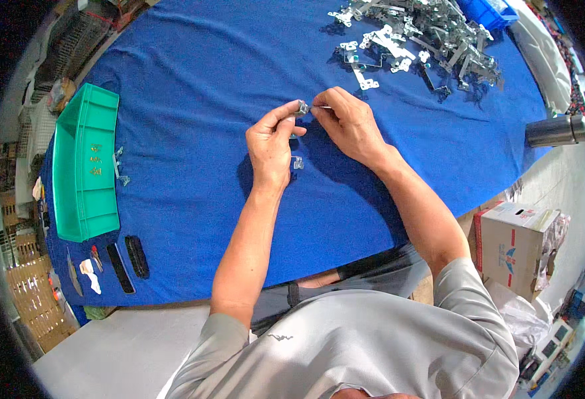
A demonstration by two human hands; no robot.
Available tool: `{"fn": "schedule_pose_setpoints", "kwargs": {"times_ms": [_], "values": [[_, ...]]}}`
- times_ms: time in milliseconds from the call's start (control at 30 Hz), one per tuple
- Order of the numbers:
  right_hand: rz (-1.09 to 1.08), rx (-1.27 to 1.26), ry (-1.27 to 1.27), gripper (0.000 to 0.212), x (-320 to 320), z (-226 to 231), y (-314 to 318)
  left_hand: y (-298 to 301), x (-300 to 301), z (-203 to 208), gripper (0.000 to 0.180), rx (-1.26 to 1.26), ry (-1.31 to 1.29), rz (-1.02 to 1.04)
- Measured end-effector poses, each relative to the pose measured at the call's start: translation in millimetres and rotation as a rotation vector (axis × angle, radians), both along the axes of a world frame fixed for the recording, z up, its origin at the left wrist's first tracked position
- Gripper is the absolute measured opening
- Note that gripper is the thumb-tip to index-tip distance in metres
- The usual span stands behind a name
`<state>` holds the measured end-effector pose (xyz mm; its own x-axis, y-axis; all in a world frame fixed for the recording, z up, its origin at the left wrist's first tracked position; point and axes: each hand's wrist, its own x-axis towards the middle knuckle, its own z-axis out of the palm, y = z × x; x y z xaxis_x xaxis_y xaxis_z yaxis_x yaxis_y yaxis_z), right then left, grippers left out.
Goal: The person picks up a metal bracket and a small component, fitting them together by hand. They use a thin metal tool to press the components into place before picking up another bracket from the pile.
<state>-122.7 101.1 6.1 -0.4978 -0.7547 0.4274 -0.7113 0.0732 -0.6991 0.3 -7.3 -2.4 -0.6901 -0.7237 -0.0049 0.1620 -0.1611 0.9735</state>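
Over the middle of the blue cloth, my left hand [269,149] grips a silvery metal bracket [298,163] between thumb and fingers. One end of the bracket shows at the fingertips and the other below the hand; the palm and fingers hide its middle. Close by on the right, my right hand [353,126] is closed in a pinch, its fingertips almost meeting the bracket's upper end. A thin, light sliver shows at that pinch, too small to name. Farther off at the right lies a heap of similar metal brackets [462,50], with several strewn along its near side.
At the left stands a green plastic bin [85,223], a loose bracket [121,166] by its right wall. Nearer lie a black flat object [121,268], a black oblong case [137,257] and white crumpled paper [91,276]. A blue bin [498,18], metal cylinder [557,132] and carton [513,243] are rightward.
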Motion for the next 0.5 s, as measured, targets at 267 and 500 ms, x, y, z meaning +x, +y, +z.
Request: {"fn": "schedule_pose_setpoints", "kwargs": {"times_ms": [267, 500], "values": [[0.003, -0.016, -0.056, 0.011, 1.4, 1.9, 0.4, 0.2, 1.0, -0.9, 0.022, -0.009, 0.015, 0.007], [0.013, 0.032, 0.017, 0.014, -2.4, -5.6, 1.4, 0.5, 1.3, -2.5, 0.021, -0.006, 0.004, 0.004]]}}
